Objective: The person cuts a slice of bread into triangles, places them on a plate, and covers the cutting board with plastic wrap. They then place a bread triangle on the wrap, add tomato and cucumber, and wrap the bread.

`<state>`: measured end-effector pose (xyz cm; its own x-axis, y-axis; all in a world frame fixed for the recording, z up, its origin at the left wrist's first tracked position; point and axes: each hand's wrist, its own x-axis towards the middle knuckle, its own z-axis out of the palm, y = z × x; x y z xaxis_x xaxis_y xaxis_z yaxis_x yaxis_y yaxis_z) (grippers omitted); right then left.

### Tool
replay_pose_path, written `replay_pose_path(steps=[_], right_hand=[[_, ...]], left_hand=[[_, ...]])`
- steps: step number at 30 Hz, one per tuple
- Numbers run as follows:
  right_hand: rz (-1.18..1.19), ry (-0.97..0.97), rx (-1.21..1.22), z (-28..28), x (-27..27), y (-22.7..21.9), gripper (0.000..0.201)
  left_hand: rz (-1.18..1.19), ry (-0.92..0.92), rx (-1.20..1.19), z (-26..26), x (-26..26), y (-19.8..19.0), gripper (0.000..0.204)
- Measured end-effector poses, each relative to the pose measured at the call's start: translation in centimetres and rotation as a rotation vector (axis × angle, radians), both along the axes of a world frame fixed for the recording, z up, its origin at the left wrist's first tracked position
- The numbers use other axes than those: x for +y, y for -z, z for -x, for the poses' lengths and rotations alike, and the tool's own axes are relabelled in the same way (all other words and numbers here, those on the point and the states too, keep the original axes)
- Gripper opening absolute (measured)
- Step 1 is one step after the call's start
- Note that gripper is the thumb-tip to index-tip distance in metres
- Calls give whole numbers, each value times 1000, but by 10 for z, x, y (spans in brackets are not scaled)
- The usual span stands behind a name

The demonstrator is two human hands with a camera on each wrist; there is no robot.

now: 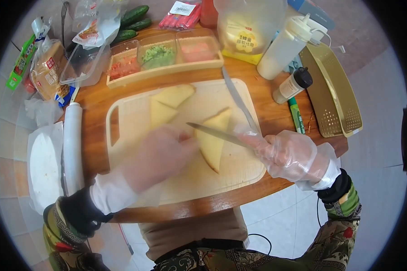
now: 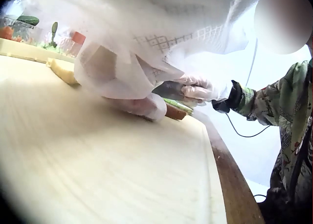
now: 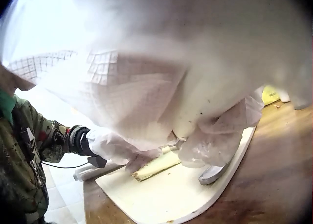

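My right hand [image 1: 294, 156], in a clear plastic glove, grips a narrow grey metal knife [image 1: 219, 134], its blade pointing left across the brown-edged, pale yellow wedge [image 1: 211, 147]. My gloved left hand [image 1: 165, 151] is near the blade's tip, too blurred for me to tell whether it holds anything. The wedge lies right of centre on the cream rectangular cutting board [image 1: 181, 192], its long point towards me, with board surface showing between it and the right edge. Beyond my left hand, two more pale yellow pieces [image 1: 169, 101] lie near the far edge. A long grey metal utensil [image 1: 239, 100] lies along the board's right side, narrowing the room there. Just past the far edge stands a pale wooden tray [image 1: 167, 71]; a long white roll [image 1: 73, 144] lies left of the board, apart from its handle slot.
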<state>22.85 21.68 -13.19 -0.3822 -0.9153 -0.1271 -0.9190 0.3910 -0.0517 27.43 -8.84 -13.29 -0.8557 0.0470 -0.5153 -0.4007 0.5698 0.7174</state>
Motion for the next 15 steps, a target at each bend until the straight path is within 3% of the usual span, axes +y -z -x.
replay_pose_path(steps=[4,6,13,15], right_hand=[[-15,60,-64,-3,-6,-6,54],[-100,-23,248,-3,-5,0,55],[172,61,72,-5,-13,-5,57],[-9,-39,186,-3,-10,-4,57]], left_hand=[[-85,-28,-77,1,0,-1,33],[-94,-31,-90,2,0,-1,32],[-97,-8,-113,4,-3,0,33],[-114,-1,-112,4,-2,0,33]])
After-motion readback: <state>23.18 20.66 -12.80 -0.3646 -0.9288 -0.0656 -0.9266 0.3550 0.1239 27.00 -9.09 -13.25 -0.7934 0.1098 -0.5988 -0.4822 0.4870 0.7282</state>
